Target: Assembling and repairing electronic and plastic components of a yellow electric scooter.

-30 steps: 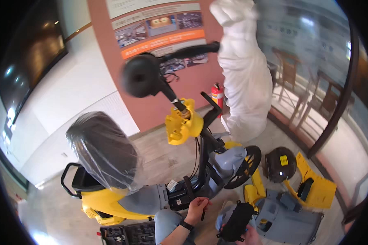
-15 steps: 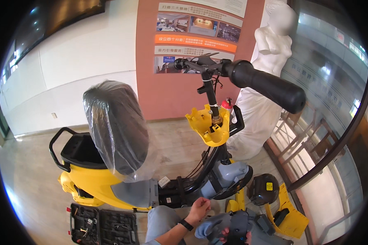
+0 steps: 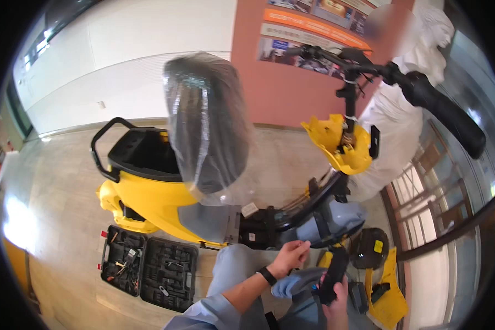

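My left hand (image 3: 292, 257), with a black band at the wrist, is held over my lap near the scooter's footwell. Its fingers are curled and pinched together; whatever they hold is too small to make out. To its right my right hand (image 3: 338, 300) is closed round a black power tool (image 3: 334, 275), which points up and away from me. Just beyond both hands is the yellow-and-grey electric scooter (image 3: 154, 195), its front stripped to the frame tube (image 3: 308, 212). A yellow shroud (image 3: 340, 148) sits round the steering column, below the black handlebar (image 3: 368, 69).
An open black tool case (image 3: 168, 275) lies on the floor at left. Right of my hands are a black rounded box (image 3: 370, 247) and a loose yellow panel (image 3: 390, 302). The scooter's plastic-wrapped seat (image 3: 206, 126) stands raised. A white statue (image 3: 393, 121) is behind the handlebar.
The view has turned left and down, so the scooter sits higher and further right. The power tool has swung to point upward and away; the left hand stays pinched.
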`<action>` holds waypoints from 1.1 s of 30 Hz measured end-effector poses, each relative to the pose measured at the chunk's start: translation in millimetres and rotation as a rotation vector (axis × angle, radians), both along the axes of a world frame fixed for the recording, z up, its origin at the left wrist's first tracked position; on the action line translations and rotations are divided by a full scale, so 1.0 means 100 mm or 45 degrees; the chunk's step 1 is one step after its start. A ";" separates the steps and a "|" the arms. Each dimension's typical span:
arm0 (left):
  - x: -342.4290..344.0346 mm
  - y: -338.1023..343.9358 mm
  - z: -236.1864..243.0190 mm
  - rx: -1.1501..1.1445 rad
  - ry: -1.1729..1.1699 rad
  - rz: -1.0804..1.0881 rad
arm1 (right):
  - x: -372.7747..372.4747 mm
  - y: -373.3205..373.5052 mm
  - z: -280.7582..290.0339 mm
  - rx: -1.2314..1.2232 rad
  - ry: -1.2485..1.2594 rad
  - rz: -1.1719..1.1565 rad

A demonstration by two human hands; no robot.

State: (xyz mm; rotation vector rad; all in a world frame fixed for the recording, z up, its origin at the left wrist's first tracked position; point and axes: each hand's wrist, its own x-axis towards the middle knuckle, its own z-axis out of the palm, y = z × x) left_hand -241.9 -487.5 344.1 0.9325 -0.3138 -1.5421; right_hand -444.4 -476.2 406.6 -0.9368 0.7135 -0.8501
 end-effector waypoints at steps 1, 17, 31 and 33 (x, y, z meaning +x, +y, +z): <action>0.02 0.05 0.01 -0.057 0.049 -0.043 | 0.01 0.00 0.00 -0.108 0.123 -0.124; -0.49 0.15 -0.12 -0.436 -0.275 -0.172 | -0.29 0.03 0.00 -0.998 0.995 -0.569; -1.57 -0.55 0.87 -0.390 -0.589 -0.134 | -2.34 0.01 -1.13 -0.174 0.899 -1.429; -1.79 -0.80 0.96 -0.438 -0.614 -0.100 | -2.64 -0.11 -1.79 0.148 0.959 -1.284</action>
